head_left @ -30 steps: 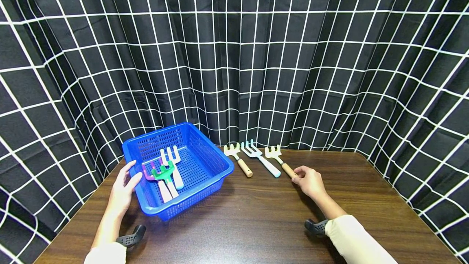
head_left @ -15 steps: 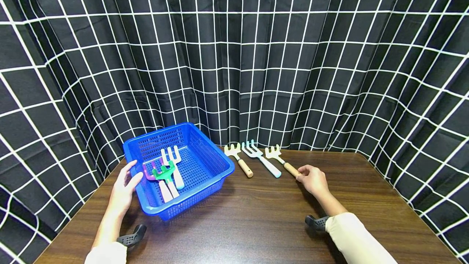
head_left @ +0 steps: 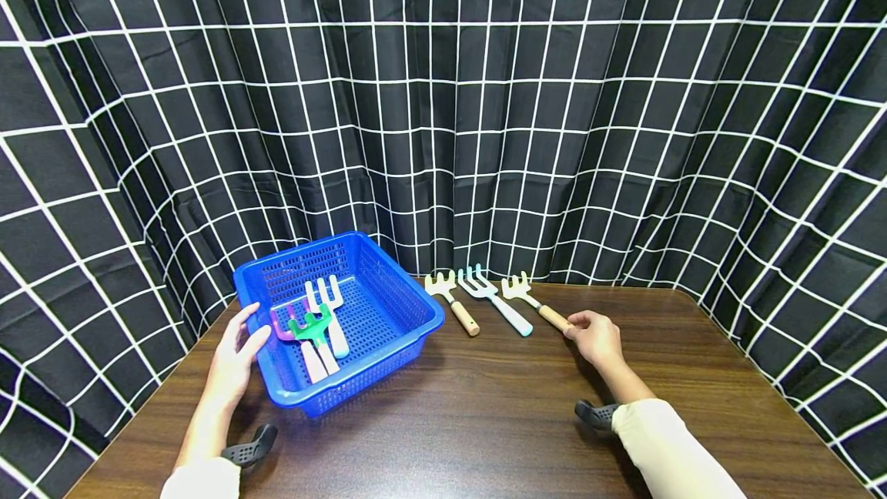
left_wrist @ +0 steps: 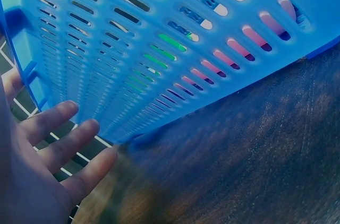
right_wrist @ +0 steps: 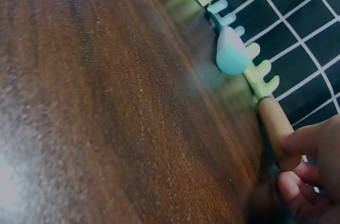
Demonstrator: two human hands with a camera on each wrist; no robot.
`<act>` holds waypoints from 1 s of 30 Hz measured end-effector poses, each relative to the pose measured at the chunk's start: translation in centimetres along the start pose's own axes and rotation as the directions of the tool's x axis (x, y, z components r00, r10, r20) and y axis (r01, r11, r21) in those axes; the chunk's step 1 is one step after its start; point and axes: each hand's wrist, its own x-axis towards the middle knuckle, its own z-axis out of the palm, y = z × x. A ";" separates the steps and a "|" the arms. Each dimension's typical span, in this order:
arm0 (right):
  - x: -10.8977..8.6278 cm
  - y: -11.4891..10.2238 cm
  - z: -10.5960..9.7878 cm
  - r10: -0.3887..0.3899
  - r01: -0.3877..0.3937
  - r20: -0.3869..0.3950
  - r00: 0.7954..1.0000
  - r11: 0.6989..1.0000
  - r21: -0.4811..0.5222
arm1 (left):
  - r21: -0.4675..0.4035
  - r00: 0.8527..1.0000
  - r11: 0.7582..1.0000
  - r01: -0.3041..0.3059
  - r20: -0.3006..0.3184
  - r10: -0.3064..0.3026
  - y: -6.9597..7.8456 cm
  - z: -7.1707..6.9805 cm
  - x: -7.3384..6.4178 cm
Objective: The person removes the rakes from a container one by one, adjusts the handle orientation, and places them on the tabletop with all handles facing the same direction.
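My left hand (head_left: pixel 231 356) holds the near-left rim of a blue perforated plastic basket (head_left: pixel 421 320), thumb and index finger at the rim. In the left wrist view several fingers (left_wrist: pixel 64 152) spread below the rim, outside the wall. Inside the basket lie a white hand fork (head_left: pixel 336 336), a green one (head_left: pixel 313 327) and a pink one (head_left: pixel 280 331). On the right, my right hand (head_left: pixel 597 339) pinches the wooden handle end of a pale green hand fork (head_left: pixel 553 318). This fork lies low at the table's back edge, seen closely in the right wrist view, its handle (right_wrist: pixel 273 123) between thumb and fingers.
Left of the held fork lie a light blue hand fork (head_left: pixel 509 316) and another pale green, wooden-handled hand fork (head_left: pixel 464 318). They stand in a row on the brown wooden table (head_left: pixel 471 422). A black curtain with white grid lines (head_left: pixel 499 114) hangs behind and around.
My right hand has shifted slightly to the right, and the handle of the pinched hand fork has swung right with it. My left hand and the basket stay nearly in place.
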 end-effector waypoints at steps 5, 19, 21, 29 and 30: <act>0.3 0.2 0.2 0.021 -0.021 -0.029 0.999 1.000 0.011 | -0.015 1.000 1.000 -0.016 0.004 0.017 0.0 0.0 -0.1; 0.8 0.4 0.8 0.041 -0.038 -0.068 0.997 0.998 0.041 | -0.014 1.000 1.000 0.004 -0.001 -0.004 -0.1 0.0 0.1; 0.8 0.5 0.8 0.040 -0.038 -0.067 0.997 0.998 0.043 | -0.019 1.000 1.000 0.005 -0.001 -0.005 -0.1 0.0 0.1; 0.7 0.5 1.0 0.040 -0.036 -0.076 0.996 0.998 0.049 | -0.010 1.000 1.000 0.000 -0.002 0.000 0.0 0.0 0.0; 0.7 0.4 1.0 0.039 -0.035 -0.076 0.996 0.998 0.051 | -0.010 1.000 1.000 -0.001 -0.002 0.001 0.0 0.0 0.0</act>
